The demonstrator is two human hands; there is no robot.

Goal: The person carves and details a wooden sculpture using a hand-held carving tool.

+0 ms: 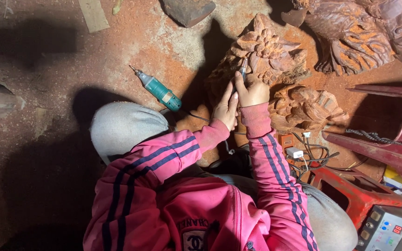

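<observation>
Right now my right hand (253,93) has its grip closed around a slim pen-like rotary tool (243,69), held much as one holds a pencil, with the tip pointing up and away from me into the wood carving (266,51). The carving sits on the dusty reddish floor (117,46) directly ahead of my knees, so the tool's long axis runs almost straight from my wrist toward the carved folds, leaning only slightly to the left. The tip meets the wood at the left-hand flank of the piece, just above my knuckles.

My left hand (226,109) lies beside the right, touching it, fingers pressed flat against the shadowed lower edge of the carving; it holds nothing (it looks to me like a brace rather than a grasp). Both hands are about equally near the work, but the right is the one above, nearer the cutting point.

A second carved block (305,107) rests just to the right of my right forearm, below the first. Well off to the left, a teal handheld grinder (161,90) lies on the floor, its nose pointing up-left, away from me. Near my right knee sit tangled cables (315,155) and a grey control box (389,230).
</observation>
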